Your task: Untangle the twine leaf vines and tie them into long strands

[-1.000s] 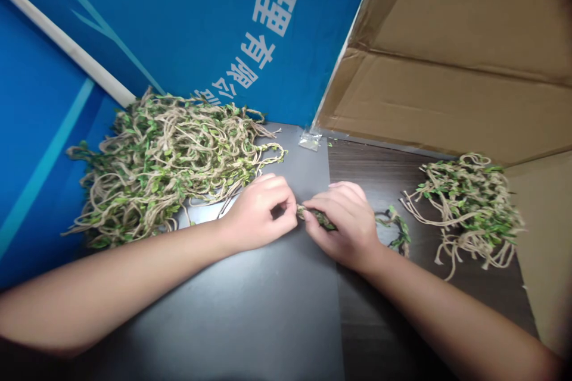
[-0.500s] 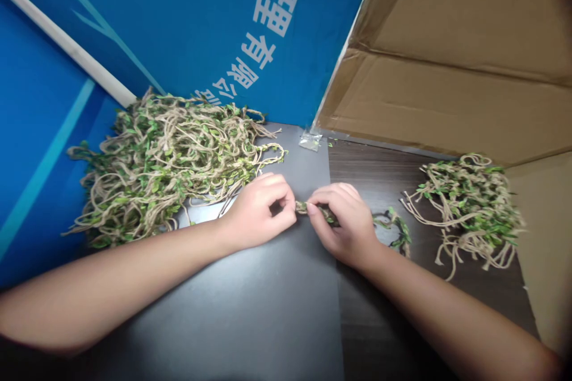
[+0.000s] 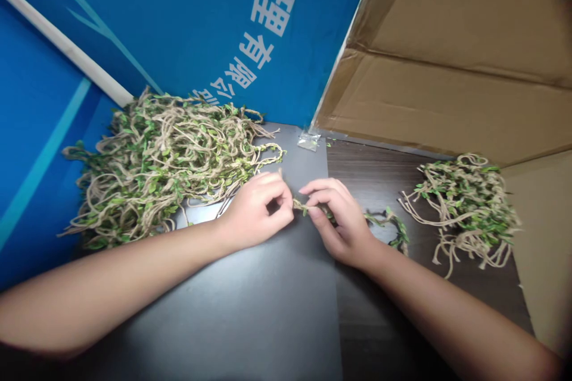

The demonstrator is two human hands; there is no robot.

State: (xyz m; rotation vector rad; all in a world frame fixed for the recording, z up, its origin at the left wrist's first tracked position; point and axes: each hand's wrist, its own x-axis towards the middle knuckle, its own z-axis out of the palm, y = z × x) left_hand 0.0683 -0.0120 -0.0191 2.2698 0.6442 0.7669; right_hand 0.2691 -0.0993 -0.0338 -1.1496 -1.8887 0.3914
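Between my hands runs a leafy twine strand (image 3: 300,208), whose far end curls on the dark wood to the right. My left hand (image 3: 263,205) pinches the strand's left end between thumb and fingertips. My right hand (image 3: 339,217) has thumb and index finger closed on the strand, with its other fingers slightly lifted. A large heap of leafy twine (image 3: 179,158) lies to the left, behind my left forearm. A smaller pile of the same twine (image 3: 473,208) sits at the right.
A grey board (image 3: 232,315) covers the left of the dark wooden table (image 3: 370,303). A small clear plastic packet (image 3: 308,141) lies at the back. Behind stand a blue printed panel (image 3: 201,18) and a cardboard sheet (image 3: 447,101); a white pole (image 3: 67,44) slants at upper left.
The upper fingers of my right hand have lifted and spread a little, showing more of the strand between the hands. My left hand has barely moved.
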